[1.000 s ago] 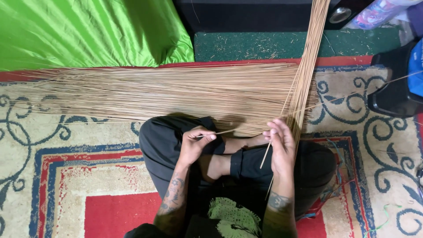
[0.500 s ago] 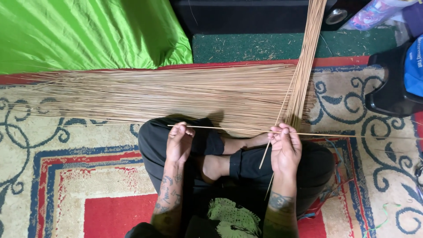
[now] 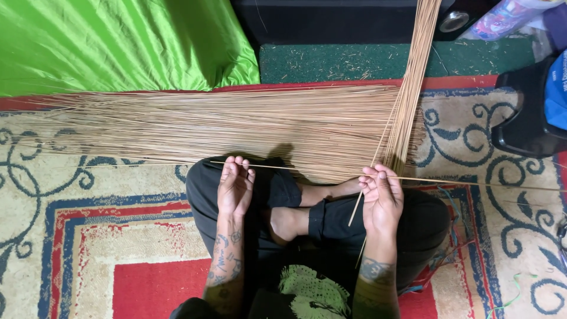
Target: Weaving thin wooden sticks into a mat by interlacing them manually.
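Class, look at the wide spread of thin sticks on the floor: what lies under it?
Under the stick spread a patterned carpet shows at its edges; the carpet beneath the sticks is covered.

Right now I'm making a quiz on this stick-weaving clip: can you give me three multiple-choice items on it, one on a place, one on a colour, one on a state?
1. Where does the flat layer of thin sticks lie?
A. On the patterned rug in front of the crossed legs
B. On the green cloth
C. In the person's lap

2. What colour is the shiny cloth at the upper left?
A. Blue
B. Bright green
C. White

3. How does the right hand stand?
A. Flat and open on the rug
B. Its fingers closed around sticks
C. Out of view

Answers:
1 A, the sticks spread sideways across the rug, beyond the knees.
2 B, the cloth is vivid green.
3 B, its fingers pinch thin sticks, while the left hand rests by one long single stick.
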